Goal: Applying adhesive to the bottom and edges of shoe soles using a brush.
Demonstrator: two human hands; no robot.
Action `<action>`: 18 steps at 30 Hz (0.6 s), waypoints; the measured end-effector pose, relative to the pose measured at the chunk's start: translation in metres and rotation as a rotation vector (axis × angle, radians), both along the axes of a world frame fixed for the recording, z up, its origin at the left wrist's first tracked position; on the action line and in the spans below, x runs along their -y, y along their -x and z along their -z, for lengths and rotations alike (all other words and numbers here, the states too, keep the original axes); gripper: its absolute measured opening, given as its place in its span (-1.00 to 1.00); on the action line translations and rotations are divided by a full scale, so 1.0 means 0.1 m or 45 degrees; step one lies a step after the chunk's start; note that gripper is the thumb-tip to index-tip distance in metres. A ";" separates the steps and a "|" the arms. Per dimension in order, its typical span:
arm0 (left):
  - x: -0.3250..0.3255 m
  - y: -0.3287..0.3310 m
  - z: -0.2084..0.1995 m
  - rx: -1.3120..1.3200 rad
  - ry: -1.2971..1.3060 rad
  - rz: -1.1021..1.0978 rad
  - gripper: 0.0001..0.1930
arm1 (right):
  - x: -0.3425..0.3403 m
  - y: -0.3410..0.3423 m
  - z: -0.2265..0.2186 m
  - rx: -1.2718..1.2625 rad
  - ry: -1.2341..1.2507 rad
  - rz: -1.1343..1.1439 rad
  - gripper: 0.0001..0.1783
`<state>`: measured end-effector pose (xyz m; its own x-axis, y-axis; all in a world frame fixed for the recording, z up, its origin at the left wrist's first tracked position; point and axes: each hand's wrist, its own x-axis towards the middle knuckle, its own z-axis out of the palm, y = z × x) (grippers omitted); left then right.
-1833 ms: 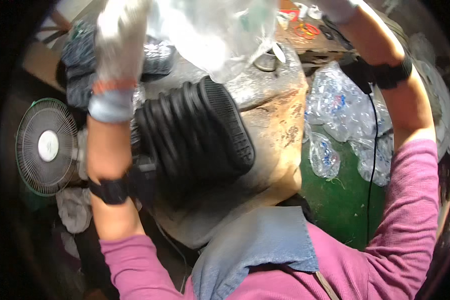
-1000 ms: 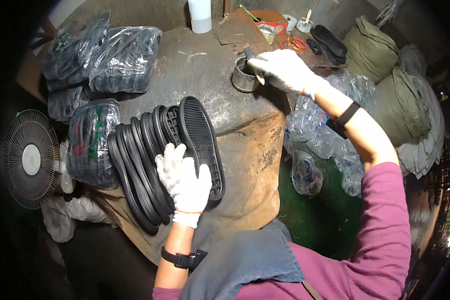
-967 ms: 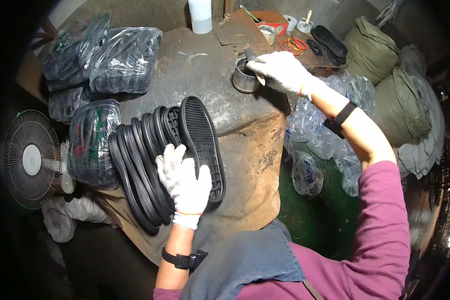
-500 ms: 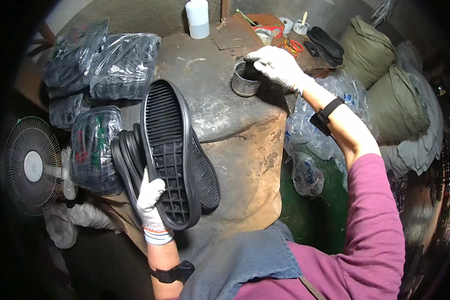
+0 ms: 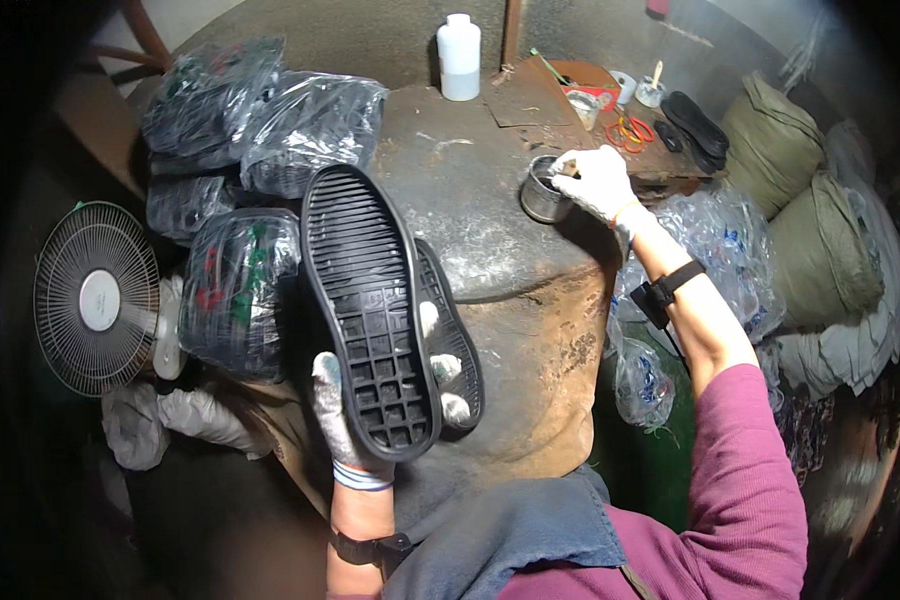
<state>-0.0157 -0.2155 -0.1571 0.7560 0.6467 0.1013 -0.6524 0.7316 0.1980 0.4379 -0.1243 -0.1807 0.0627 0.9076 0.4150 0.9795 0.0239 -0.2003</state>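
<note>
My left hand, in a white glove, is wrapped round a black ridged shoe sole. The sole stands tilted up, its ribbed and gridded face toward me. The thumb is at its left edge and the fingertips show past its right edge. Behind those fingertips lies another black sole. My gloved right hand is at the mouth of a small dark metal can on the table. Its fingers are pinched round a short brownish thing, mostly hidden, whose kind I cannot make out.
Plastic-wrapped black bundles are stacked at the left beside a fan. A white bottle stands at the back. Orange-handled scissors and dark soles lie back right. Clear plastic bags and green sacks fill the right.
The whole view has shifted, moving things rightward. My left fingers now show past the held sole's right edge, and the soles at its left no longer show. My right hand has closed more at the can.
</note>
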 end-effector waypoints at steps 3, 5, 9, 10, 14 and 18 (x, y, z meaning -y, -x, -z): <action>-0.10 0.06 0.05 -0.072 0.065 -0.066 -0.06 | -0.05 -0.04 -0.06 0.020 0.057 0.012 -0.74; -0.19 0.18 0.12 -0.125 -0.118 -0.024 -0.15 | -0.09 -0.03 -0.07 -0.066 -0.043 0.032 -0.70; -0.32 0.30 0.13 -0.381 -0.069 -0.166 -0.22 | -0.14 -0.28 0.04 0.023 -0.248 0.119 -0.55; -0.32 0.29 0.10 -0.402 -0.023 -0.204 -0.23 | -0.15 -0.31 0.07 -0.092 -0.168 0.175 -0.54; -0.36 0.32 0.04 -0.389 -0.094 -0.213 -0.27 | -0.17 -0.41 0.24 -0.144 -0.200 0.110 -0.53; -0.34 0.29 0.05 -0.381 -0.044 -0.152 -0.23 | -0.02 -0.19 0.20 0.043 -0.350 0.071 -0.66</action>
